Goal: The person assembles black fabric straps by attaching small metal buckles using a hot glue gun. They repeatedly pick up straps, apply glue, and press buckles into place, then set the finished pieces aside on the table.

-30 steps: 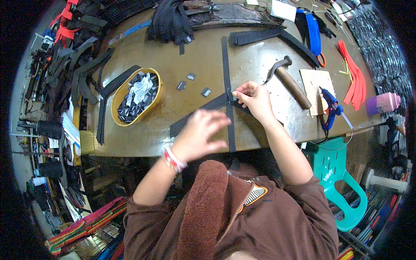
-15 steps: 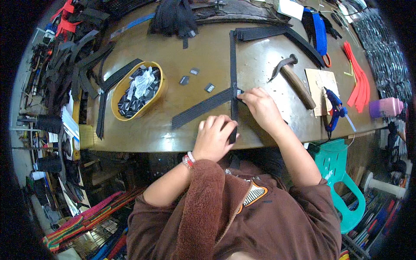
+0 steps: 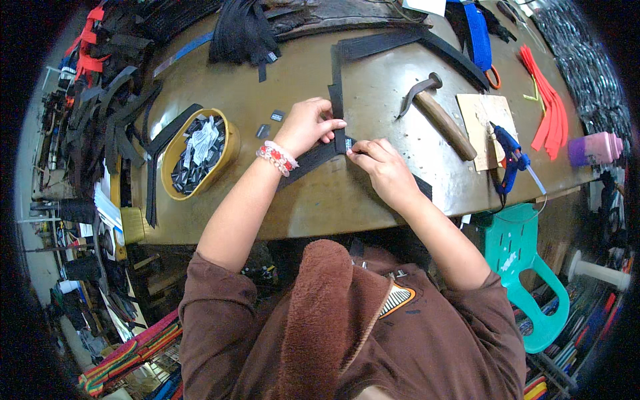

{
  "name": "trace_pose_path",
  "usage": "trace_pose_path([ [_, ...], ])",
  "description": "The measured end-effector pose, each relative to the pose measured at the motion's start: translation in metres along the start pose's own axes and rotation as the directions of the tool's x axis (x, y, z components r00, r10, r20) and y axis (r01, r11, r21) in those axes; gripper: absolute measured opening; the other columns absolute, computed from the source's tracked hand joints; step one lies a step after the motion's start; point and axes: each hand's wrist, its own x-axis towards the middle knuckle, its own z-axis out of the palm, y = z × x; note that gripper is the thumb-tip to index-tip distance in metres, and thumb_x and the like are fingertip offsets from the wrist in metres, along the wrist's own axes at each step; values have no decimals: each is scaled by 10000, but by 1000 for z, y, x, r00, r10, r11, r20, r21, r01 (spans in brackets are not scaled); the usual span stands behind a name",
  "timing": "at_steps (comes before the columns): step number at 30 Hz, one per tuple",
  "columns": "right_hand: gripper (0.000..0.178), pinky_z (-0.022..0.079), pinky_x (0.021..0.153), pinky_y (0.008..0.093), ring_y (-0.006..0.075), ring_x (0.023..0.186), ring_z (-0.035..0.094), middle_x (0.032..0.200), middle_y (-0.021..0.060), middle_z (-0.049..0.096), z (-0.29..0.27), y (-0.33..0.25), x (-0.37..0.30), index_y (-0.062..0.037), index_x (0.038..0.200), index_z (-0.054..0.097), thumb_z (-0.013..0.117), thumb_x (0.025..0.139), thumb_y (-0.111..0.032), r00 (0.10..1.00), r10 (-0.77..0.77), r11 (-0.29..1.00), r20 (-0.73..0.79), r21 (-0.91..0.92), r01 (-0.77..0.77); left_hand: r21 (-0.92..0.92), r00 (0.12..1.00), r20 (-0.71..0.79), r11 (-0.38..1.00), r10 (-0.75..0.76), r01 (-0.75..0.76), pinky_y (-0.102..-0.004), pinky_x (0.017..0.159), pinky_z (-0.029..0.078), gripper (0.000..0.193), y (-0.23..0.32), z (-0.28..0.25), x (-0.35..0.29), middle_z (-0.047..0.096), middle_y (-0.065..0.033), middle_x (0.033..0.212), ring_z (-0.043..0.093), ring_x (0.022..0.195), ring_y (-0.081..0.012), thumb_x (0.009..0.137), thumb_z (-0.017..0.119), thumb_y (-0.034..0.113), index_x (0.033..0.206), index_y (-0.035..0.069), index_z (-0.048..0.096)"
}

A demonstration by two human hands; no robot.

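Observation:
My left hand is closed, its thumb and fingers pinching a black webbing strap above the table. Close beside it, my right hand pinches a small dark label with pale print against the strap's right edge. Under both hands lies a stack of black straps, partly hidden by the left wrist. Two loose labels, one dark label and another label, rest left of my left hand. A yellow oval tub full of such labels stands farther left.
To the right lie a hammer, a cardboard piece, a blue glue gun and red straps. More black straps and a black bundle are at the back. A green plastic chair stands near the table's right front.
My left hand has moved up and away from the near edge to the strap beside the right hand. The right hand has shifted slightly left and nearer, and the strap's lower end has been folded upward.

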Motion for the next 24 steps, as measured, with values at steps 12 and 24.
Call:
trace_pose_path([
  [12,330,442,891,346,252,989,541,1063,92,581,2,-6,0,-75,1102,613,532,782,-75,1000,-11,994,16,-110,13,115,999,28,993,32,-35,-247,482,505,237,6,4,3,557,-86,796,630,569,-124,809,696,117,827,-46,526],
  [24,500,455,811,367,302,915,552,958,150,565,-78,51,7,-210,1325,490,628,846,-257,870,395,572,-293,-663,-483,636,994,-90,772,66,6,-663,1046,111,773,24,64,-97,95,-294,1488,101,1353,-522,780,531,660,1423,273,346],
])
